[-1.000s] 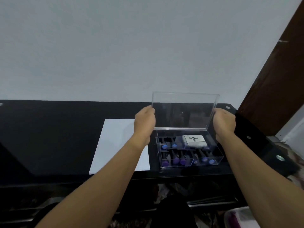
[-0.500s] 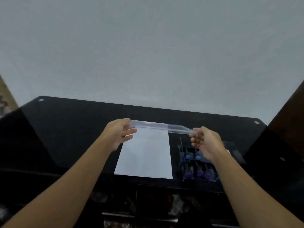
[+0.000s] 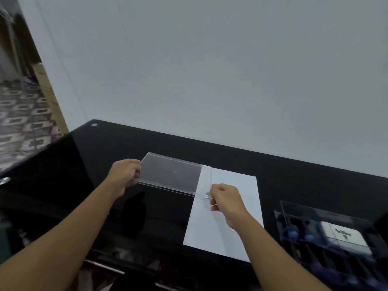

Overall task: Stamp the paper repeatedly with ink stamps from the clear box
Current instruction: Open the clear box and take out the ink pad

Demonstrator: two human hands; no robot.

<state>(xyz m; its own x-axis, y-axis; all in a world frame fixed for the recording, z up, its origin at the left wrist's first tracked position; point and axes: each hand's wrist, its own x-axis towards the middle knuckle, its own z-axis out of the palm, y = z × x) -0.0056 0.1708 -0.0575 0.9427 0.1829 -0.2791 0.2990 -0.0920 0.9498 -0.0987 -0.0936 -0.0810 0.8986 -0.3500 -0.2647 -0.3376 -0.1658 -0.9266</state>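
Both hands hold the clear box lid (image 3: 170, 177) low over the black table, left of the box. My left hand (image 3: 125, 174) grips its left end and my right hand (image 3: 225, 199) pinches its right end, above the white paper's left edge. The white paper (image 3: 231, 227) lies flat on the table. The open clear box (image 3: 327, 234) stands at the right, with blue and purple stamp handles (image 3: 294, 235) in its slots and a white ink pad case (image 3: 344, 236) inside.
The glossy black table (image 3: 105, 160) runs along a plain grey wall. Its left end borders a doorway with patterned floor (image 3: 19, 122). A metal rail (image 3: 109, 267) and clutter show below the table's front edge.
The lid was lifted off the box, then carried left across the paper and lowered near the table. The view swung left, so the box now sits at the far right.
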